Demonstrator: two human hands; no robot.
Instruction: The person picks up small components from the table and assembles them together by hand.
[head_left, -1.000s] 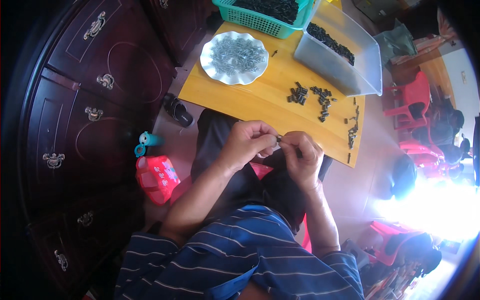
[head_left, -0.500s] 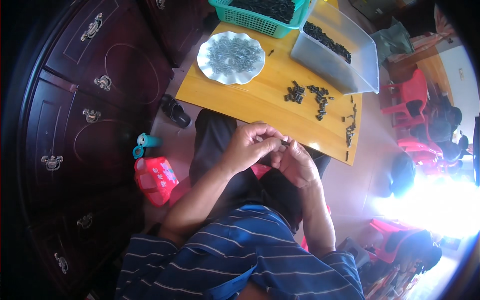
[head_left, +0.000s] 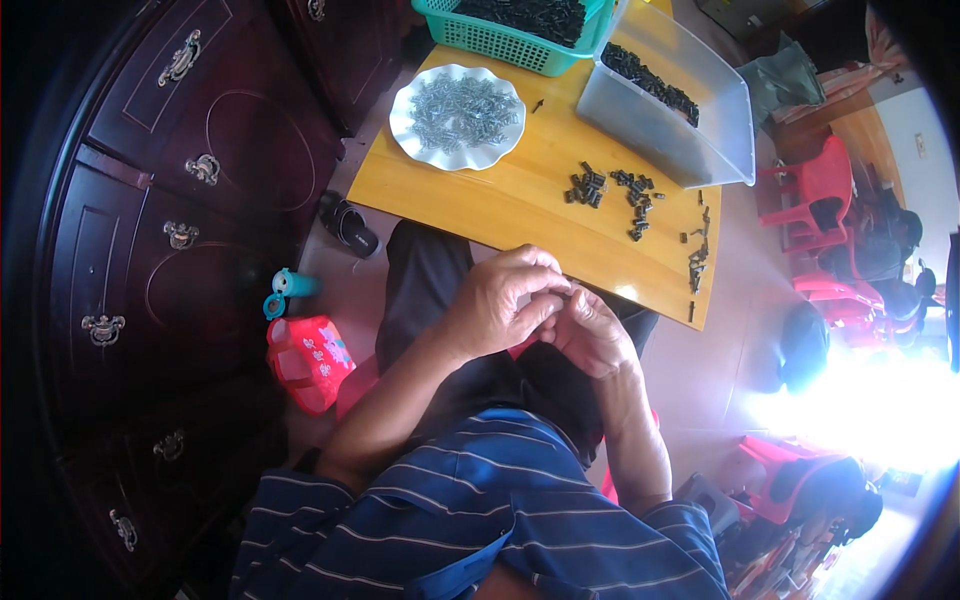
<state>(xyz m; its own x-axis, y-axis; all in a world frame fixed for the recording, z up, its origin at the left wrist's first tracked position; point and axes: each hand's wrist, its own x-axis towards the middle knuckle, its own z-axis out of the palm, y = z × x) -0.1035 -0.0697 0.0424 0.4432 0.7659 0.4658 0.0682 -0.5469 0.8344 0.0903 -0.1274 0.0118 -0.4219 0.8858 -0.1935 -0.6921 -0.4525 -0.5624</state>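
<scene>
My left hand (head_left: 508,302) and my right hand (head_left: 592,332) meet above my lap at the table's near edge. Both are closed, thumbs and fingers pinched together at the tips. A small dark part between the fingertips is almost wholly covered by them now. Beyond my hands, on the yellow wooden table (head_left: 450,207), lie a small heap of short black parts (head_left: 587,186) and a looser group (head_left: 637,203) beside it. A row of similar black pieces (head_left: 698,250) runs along the right edge. A white scalloped plate (head_left: 402,133) holds many tiny clear or silvery pieces.
At the table's far side stand a green basket (head_left: 530,57) and a translucent plastic bin (head_left: 650,137), both holding black parts. Dark drawers (head_left: 180,290) rise on the left. On the floor are a black sandal (head_left: 348,224), a teal bottle (head_left: 295,284) and a red bag (head_left: 312,365). Red chairs (head_left: 825,180) stand right.
The small black part showed between my fingertips before; now my fingers cover it. My hands have barely shifted. The whole view has slid slightly.
</scene>
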